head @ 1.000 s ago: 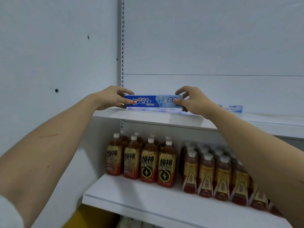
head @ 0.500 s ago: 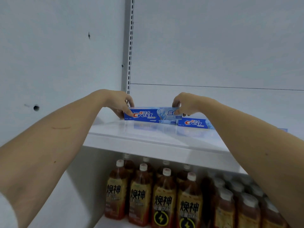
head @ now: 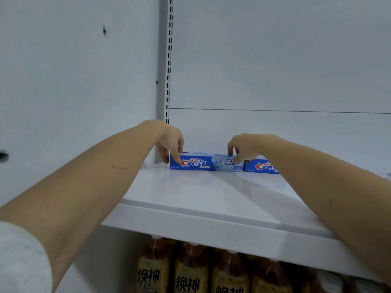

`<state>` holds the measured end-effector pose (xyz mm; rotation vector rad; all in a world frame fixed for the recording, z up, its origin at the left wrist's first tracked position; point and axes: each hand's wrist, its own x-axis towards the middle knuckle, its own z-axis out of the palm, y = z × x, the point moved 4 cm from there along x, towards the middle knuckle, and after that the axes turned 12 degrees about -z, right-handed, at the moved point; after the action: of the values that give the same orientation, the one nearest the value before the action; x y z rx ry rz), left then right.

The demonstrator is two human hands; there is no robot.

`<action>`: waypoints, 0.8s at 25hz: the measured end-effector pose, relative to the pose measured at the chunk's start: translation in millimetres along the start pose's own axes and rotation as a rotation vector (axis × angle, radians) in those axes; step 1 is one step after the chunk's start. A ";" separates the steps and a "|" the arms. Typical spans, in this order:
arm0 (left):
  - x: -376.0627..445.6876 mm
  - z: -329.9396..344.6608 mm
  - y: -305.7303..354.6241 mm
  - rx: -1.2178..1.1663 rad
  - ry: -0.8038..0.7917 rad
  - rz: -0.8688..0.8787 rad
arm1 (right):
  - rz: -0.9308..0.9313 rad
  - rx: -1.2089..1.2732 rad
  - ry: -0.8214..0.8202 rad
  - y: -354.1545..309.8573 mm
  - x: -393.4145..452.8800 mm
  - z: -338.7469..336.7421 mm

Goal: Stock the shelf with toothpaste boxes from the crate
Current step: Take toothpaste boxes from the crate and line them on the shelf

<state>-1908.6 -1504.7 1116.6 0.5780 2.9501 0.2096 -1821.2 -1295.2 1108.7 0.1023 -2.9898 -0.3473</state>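
I am reaching both bare forearms over the white shelf (head: 190, 199) — a smooth, glossy board with a squared front lip. My left hand (head: 169, 142) is pinching the left end of a toothpaste box (head: 206, 163), fingers curled over its top edge and one fingertip lying on the front face. My right hand (head: 243, 146) is pinching the right end of the same box in like manner. The box is a long, slim rectangular carton of shiny blue card with red-and-white lettering; it is lying on its long side at the back of the shelf, near the rear panel and close to the left corner. Just beside its right end a second toothpaste box (head: 260, 166) of the same print is lying in line with it, partly hidden by my right forearm. A slotted metal upright (head: 168, 60) is running up the back wall. Below the shelf, brown plastic bottles (head: 190, 271) with yellow labels are standing in a row.
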 end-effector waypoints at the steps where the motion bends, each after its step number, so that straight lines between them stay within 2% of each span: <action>1: 4.6 1.6 0.8 -0.003 0.006 0.007 | -0.011 -0.039 0.029 -1.2 0.5 3.8; 4: 13.7 6.4 2.5 -0.019 0.015 0.033 | -0.038 -0.091 0.108 -4.2 0.4 9.2; 9: 8.1 7.1 -5.8 -0.058 0.001 0.025 | -0.053 -0.123 0.109 -3.6 -5.8 6.7; 14: -11.3 0.0 -3.7 -0.021 0.141 0.027 | -0.043 -0.107 0.193 -2.3 -26.7 -15.7; 20: -54.4 -9.4 11.9 -0.154 0.280 0.051 | 0.022 0.017 0.289 -12.1 -69.2 -31.3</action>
<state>-1855.7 -1515.7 1133.1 0.6502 3.1468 0.5615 -1747.8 -1308.3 1127.7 0.1106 -2.7060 -0.2782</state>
